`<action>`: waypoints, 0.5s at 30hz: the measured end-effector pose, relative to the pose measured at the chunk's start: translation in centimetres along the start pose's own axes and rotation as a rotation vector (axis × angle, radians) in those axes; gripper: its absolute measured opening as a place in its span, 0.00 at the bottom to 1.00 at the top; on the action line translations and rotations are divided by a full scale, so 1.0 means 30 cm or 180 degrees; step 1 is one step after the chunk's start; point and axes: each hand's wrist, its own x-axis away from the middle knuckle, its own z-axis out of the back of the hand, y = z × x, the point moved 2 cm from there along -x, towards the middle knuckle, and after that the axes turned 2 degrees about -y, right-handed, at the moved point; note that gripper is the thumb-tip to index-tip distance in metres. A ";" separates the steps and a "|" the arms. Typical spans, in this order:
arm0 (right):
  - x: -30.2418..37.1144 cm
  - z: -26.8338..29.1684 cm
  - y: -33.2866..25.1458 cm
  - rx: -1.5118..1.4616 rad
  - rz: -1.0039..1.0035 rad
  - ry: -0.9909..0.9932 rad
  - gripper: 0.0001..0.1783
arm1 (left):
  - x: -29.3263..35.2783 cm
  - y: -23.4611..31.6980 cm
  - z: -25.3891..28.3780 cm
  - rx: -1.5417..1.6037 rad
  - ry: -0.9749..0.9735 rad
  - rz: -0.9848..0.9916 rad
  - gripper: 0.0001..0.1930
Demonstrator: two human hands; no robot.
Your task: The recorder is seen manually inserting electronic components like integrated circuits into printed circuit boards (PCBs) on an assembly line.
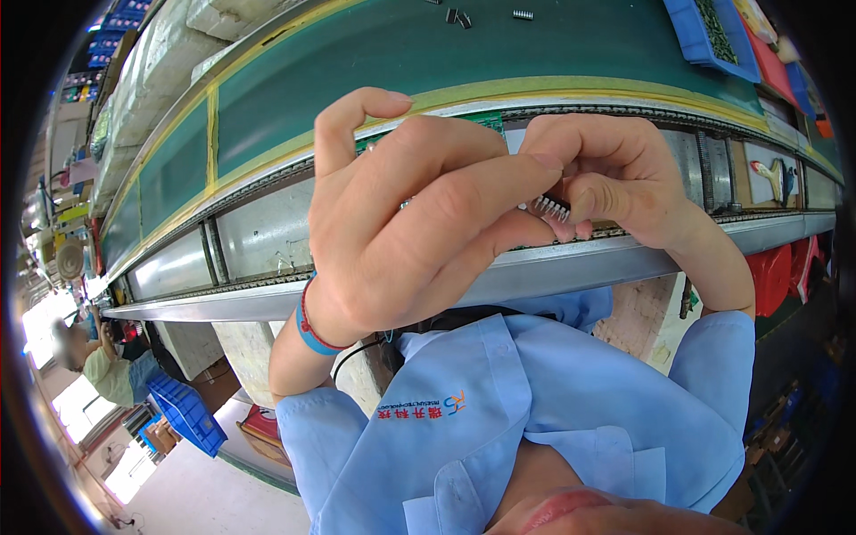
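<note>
The chip lay lengthwise between the left hand and right hand, both with fingers clamped on it, the right thumb nearer its legs.

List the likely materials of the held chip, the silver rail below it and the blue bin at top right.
Chip: pins look like metal, bright and shiny; the dark body, mostly covered, may be moulded plastic.
Rail: probably bare aluminium or steel, given its grey sheen.
Blue bin: likely plastic, smooth and evenly coloured.
</note>
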 end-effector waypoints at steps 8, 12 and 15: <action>-0.007 -0.001 0.002 -0.0034 0.0044 -0.0152 0.20 | 0.054 -0.007 -0.005 0.0586 0.0099 0.0416 0.18; -0.011 -0.013 -0.027 0.0893 0.0248 0.0286 0.24 | 0.098 -0.006 -0.032 0.1177 0.0331 0.0766 0.14; -0.015 -0.012 -0.043 0.1629 0.0911 0.0250 0.23 | 0.110 0.031 -0.091 0.2625 0.0455 0.2056 0.10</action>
